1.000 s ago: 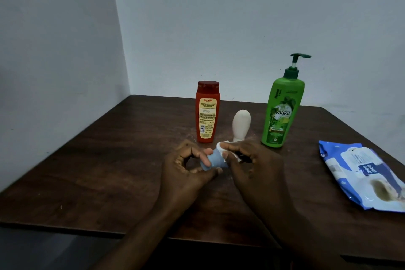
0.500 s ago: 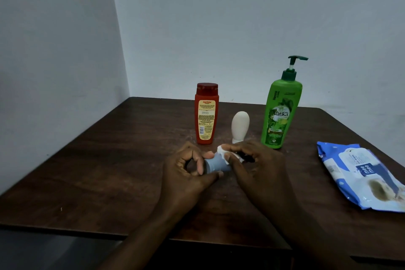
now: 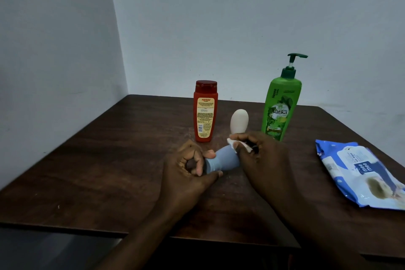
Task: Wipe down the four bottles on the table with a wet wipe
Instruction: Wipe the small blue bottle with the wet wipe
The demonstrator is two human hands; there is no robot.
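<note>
A small pale blue bottle [image 3: 223, 160] lies sideways just above the dark wooden table [image 3: 109, 160]. My left hand [image 3: 190, 171] grips its near end between thumb and fingers. My right hand [image 3: 263, 160] pinches a white wet wipe [image 3: 237, 146] against the bottle's far end. Behind them stand a red bottle [image 3: 205, 112], a small white bottle [image 3: 238, 120] and a tall green pump bottle [image 3: 281, 103], all upright.
A blue and white wet wipe pack [image 3: 359, 173] lies flat at the table's right side. Pale walls meet in a corner behind the table. The table's front edge runs close under my forearms.
More of the blue bottle shows between my hands now; my right hand with the wipe has slid toward the bottle's far end.
</note>
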